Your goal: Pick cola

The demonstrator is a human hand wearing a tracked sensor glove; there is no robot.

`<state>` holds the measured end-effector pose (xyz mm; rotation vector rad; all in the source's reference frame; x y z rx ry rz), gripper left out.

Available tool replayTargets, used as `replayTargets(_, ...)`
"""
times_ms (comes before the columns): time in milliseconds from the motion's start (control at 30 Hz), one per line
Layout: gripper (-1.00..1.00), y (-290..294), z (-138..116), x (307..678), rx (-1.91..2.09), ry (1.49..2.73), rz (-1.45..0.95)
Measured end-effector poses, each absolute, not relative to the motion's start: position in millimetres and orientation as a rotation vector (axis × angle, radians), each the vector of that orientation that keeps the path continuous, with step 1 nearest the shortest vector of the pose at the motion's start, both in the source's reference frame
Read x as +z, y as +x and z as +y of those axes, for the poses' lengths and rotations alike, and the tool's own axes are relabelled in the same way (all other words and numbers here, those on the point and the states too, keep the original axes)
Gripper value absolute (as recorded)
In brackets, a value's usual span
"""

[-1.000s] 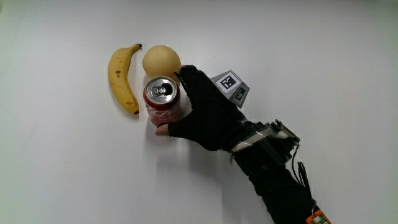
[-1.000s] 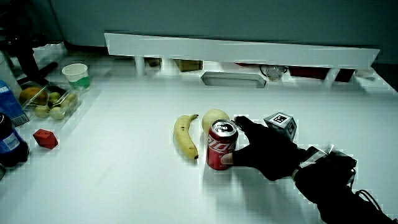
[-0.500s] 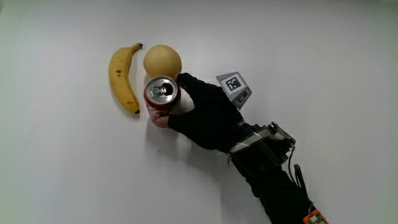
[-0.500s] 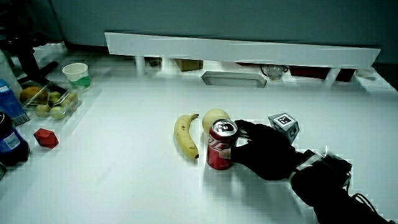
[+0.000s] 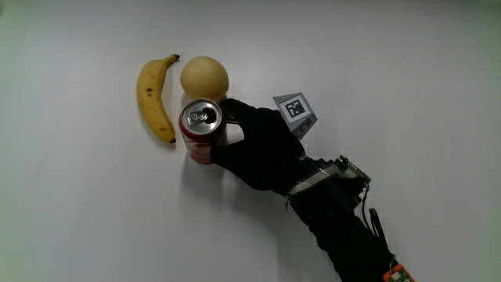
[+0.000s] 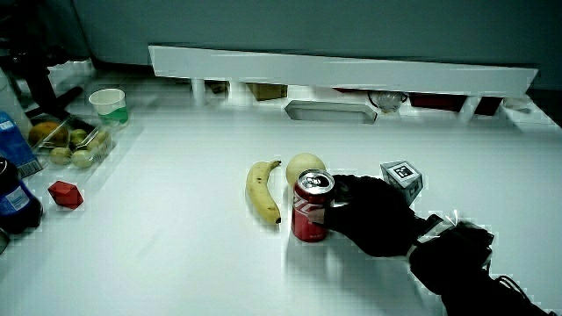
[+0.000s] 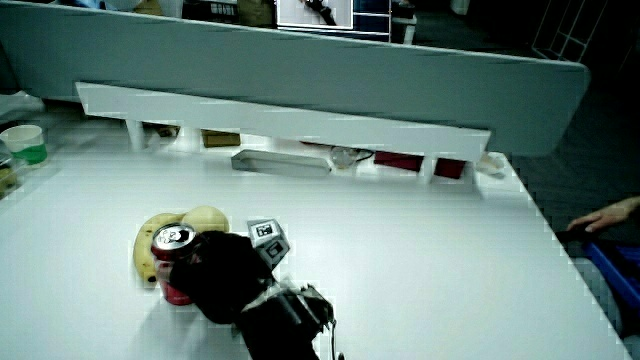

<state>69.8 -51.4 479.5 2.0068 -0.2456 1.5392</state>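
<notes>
Since a second ago the cola can point(image 5: 202, 131) has shifted slightly toward the banana and looks a touch tipped in the main view; the hand point(image 5: 258, 147) has closed in tighter round it, fruit unchanged.

Can stands upright on the white surface point(image 5: 407, 70), long axis vertical, silver top up. Hard to tell from these views whether its base has left the surface yet.

Grip: fingers point(image 5: 229, 110) curled round the can's side, thumb low on the side nearer the person, so pinching the can across its width. Both side views agree: glove wrapped on the can point(image 6: 311, 206) point(image 7: 174, 263).

Key relation: can sits at the fingertip end of the hand, forearm point(image 5: 340, 219) trailing back toward the person. Lift should be straight up along the can's axis.

Neighbours: round yellow fruit point(image 5: 204, 76) just beside the can, farther from the person, near the fingertips. Banana point(image 5: 154, 96) alongside, close but apart. Risk in my view: any sideways drift nudges the round fruit.
</notes>
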Motion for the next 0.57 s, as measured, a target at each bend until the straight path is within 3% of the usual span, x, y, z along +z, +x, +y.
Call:
replayTargets(367, 1.00, 89.7, -51.5, 444.4, 1.585, 2.041, -0.293)
replayTargets(467, 1.00, 99.3, -49.7, 431.0, 1.667, 1.986, -0.294)
replayTargets(500, 1.00, 105.8, -49.7, 426.7, 1.630, 2.045, -0.297)
replayTargets(533, 1.00, 108.3, -48.0, 423.6, 1.738, 1.928, -0.268)
replayTargets(567, 1.00, 114.5, -48.9, 426.1, 1.768, 1.940, -0.291)
